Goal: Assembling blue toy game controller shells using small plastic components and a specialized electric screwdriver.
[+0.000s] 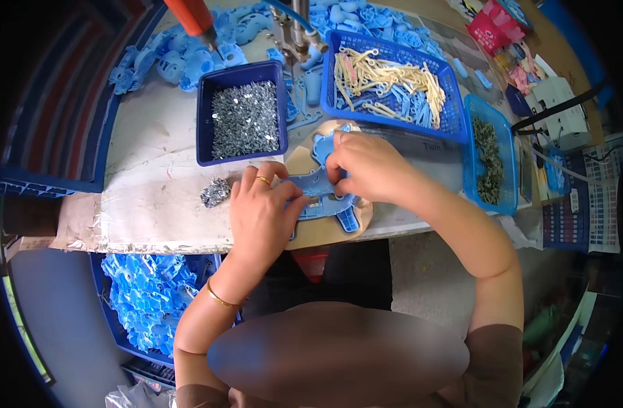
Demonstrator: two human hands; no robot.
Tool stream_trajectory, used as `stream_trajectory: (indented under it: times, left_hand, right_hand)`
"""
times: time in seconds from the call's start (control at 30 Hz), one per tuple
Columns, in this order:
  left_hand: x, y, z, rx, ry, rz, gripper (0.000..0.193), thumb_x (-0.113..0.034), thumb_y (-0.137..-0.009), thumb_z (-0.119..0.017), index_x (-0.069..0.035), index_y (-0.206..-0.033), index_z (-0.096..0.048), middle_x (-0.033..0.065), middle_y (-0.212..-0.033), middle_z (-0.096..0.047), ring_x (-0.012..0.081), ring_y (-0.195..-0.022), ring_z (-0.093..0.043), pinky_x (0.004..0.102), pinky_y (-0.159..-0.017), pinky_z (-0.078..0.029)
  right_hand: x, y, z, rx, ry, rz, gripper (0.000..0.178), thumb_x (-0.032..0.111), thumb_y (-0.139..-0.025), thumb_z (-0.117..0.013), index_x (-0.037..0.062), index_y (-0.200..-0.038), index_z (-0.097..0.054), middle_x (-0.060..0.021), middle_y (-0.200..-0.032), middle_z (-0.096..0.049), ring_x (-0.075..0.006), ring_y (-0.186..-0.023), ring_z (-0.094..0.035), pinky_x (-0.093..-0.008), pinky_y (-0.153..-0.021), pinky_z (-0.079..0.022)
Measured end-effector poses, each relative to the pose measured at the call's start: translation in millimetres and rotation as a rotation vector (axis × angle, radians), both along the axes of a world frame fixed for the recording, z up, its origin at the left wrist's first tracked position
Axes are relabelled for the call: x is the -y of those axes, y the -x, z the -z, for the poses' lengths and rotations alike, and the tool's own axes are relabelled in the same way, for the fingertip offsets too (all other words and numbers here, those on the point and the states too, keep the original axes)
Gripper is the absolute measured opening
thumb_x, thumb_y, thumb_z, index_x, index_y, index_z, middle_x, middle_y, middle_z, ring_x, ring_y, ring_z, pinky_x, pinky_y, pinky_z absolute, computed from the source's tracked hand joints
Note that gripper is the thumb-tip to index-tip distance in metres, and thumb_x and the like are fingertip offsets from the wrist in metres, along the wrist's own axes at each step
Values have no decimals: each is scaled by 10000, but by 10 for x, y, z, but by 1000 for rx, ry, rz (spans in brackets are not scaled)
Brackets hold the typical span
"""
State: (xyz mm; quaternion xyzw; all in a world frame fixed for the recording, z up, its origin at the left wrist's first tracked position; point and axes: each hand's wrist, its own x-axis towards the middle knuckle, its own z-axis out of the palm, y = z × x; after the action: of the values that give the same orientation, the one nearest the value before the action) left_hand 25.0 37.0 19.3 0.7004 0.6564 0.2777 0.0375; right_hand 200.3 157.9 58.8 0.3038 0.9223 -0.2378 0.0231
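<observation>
A light blue moulded plastic part (316, 182) lies in front of me on a tan, board-like holder (300, 162) at the table's front edge. My left hand (262, 211) is closed at the part's left end, thumb and forefinger pressed together on it. At its upper right, my right hand (366, 166) grips the same part with bent fingers; the fingertips are partly hidden. Left of my left hand sits a small heap of silver screws (216, 193). Behind it stands a dark blue bin (204, 129) full of similar small metal pieces.
An orange electric screwdriver (190, 17) hangs above the bin. A blue basket (397, 124) holds cream and blue plastic pieces. Farther right is a light blue tray (507, 163) of small metal parts. Blue shells (189, 64) pile up at the back; a crate (121, 340) of them stands below left.
</observation>
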Motion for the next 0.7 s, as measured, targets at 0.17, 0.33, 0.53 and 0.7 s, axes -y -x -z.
stream_trajectory:
  times: [0.17,0.33,0.53,0.7]
  left_hand:
    - [17,22,14,44,18,54,159,-213,-761,-753,-98,-857,-699,74,-1013,-604,290,-925,-558,416,-778,-450]
    - [66,258,40,146,-111,59,184,-96,-819,-683,-29,-987,-647,153,-1025,-637,372,-934,-593,451,-788,-484]
    - [-222,691,32,-105,-150,-105,56,-92,-865,-619,-82,-913,-647,64,-902,-625,288,-863,-601,375,-722,-514]
    - [-747,1007,-23,-288,229,-32,200,-287,-754,-760,-104,-750,-677,52,-813,-672,260,-870,-622,378,-740,-516]
  right_hand:
    - [161,425,-136,-528,-139,45,404,140,-773,-750,55,-1098,-524,-123,-964,-608,-324,-959,-608,-416,-852,-491]
    - [207,1815,-853,-1436,-328,-134,839,277,-725,-819,-53,-1343,-356,-294,-1159,-554,-423,-1059,-583,-464,-907,-487]
    - [-90,1815,-1080,-1016,-185,-87,635,228,-767,-796,8,-1277,-488,-182,-984,-651,-274,-943,-665,-350,-835,-530]
    - [-158,1360,-1239,-902,302,66,437,117,-865,-686,23,-1227,-459,-28,-799,-559,-113,-600,-563,-269,-566,-478]
